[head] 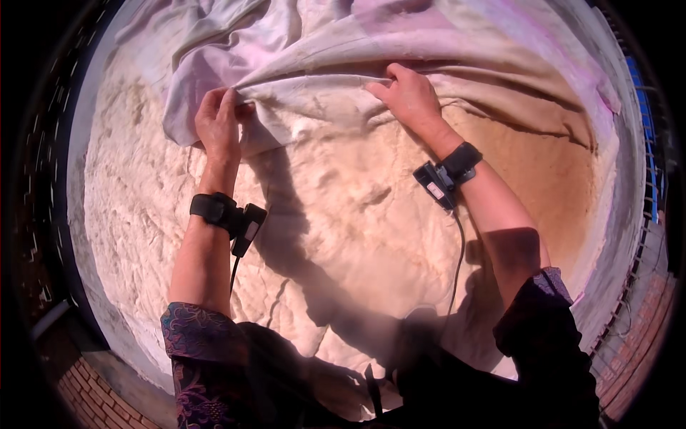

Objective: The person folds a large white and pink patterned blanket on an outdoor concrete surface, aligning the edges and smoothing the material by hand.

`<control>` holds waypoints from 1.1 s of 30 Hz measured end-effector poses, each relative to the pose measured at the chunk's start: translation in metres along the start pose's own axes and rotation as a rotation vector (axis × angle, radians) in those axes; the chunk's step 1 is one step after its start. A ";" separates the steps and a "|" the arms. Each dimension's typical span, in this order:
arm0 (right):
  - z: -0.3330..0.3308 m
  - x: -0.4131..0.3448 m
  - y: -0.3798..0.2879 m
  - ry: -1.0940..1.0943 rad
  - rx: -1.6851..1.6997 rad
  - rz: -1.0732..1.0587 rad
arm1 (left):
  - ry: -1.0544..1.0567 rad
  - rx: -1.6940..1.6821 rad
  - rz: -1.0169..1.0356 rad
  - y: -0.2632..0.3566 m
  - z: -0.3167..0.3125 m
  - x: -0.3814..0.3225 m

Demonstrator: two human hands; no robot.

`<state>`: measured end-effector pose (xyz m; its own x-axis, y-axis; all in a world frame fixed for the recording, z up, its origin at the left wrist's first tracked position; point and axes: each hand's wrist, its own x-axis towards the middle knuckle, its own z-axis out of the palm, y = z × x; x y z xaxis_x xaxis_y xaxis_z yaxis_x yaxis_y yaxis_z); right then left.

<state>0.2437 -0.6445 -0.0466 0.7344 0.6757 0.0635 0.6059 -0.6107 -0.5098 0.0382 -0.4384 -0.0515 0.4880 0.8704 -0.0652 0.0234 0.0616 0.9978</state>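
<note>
A thin white-and-pink cloth [311, 51] lies in bunched folds across the far half of a thick cream fibrous layer [343, 198], which looks like cotton batting. My left hand [217, 120] pinches the cloth between thumb and fingers at a gathered fold, near its left part. Further right, my right hand [415, 99] grips the same fold, thumb and index finger at the cloth. Between both hands the fold runs fairly taut. The near edge of the cloth hangs loosely onto the batting. Part of my left fingertips is hidden by the hand itself.
Strapped to my wrists are black devices [249, 229] with thin cables [460, 257] trailing towards me. A smooth tan area [541, 182] lies right of the batting. A pale rim [624, 177] surrounds it all. Brick paving [102, 394] shows at lower left. My shadow crosses the batting.
</note>
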 end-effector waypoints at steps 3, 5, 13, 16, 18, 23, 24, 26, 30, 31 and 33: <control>0.006 0.000 0.001 -0.077 0.219 0.057 | 0.024 -0.064 -0.029 -0.004 -0.001 -0.004; -0.004 -0.010 0.014 -0.057 0.456 0.049 | 0.073 -0.041 -0.039 -0.005 -0.002 -0.003; -0.038 -0.059 0.009 -0.305 0.771 0.210 | 0.090 -0.106 -0.035 -0.016 -0.006 -0.002; -0.025 -0.053 -0.024 -0.421 0.520 -0.108 | 0.102 -0.115 -0.047 -0.016 -0.004 -0.003; -0.010 -0.029 -0.039 -0.191 0.296 -0.080 | 0.101 -0.125 -0.050 -0.014 -0.004 -0.005; 0.030 -0.020 -0.052 -0.264 0.088 -0.014 | 0.095 -0.068 -0.049 -0.003 0.007 -0.007; 0.032 -0.022 -0.053 -0.283 0.172 -0.060 | 0.102 -0.064 -0.047 -0.002 0.005 -0.006; 0.029 -0.027 -0.049 -0.303 0.256 -0.107 | 0.154 -0.076 -0.027 0.000 0.004 -0.003; 0.007 -0.055 -0.057 -0.559 0.428 -0.260 | 0.164 -0.071 -0.022 0.002 -0.007 -0.003; 0.006 -0.058 -0.058 -0.518 0.331 -0.278 | 0.119 -0.075 0.009 0.001 -0.010 0.000; 0.017 -0.047 -0.063 -0.389 0.320 -0.221 | 0.068 -0.077 0.039 0.002 -0.009 0.000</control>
<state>0.1654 -0.6309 -0.0316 0.3962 0.9135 -0.0924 0.5654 -0.3220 -0.7593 0.0307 -0.4335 -0.0493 0.4265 0.9040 -0.0294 -0.0632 0.0622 0.9961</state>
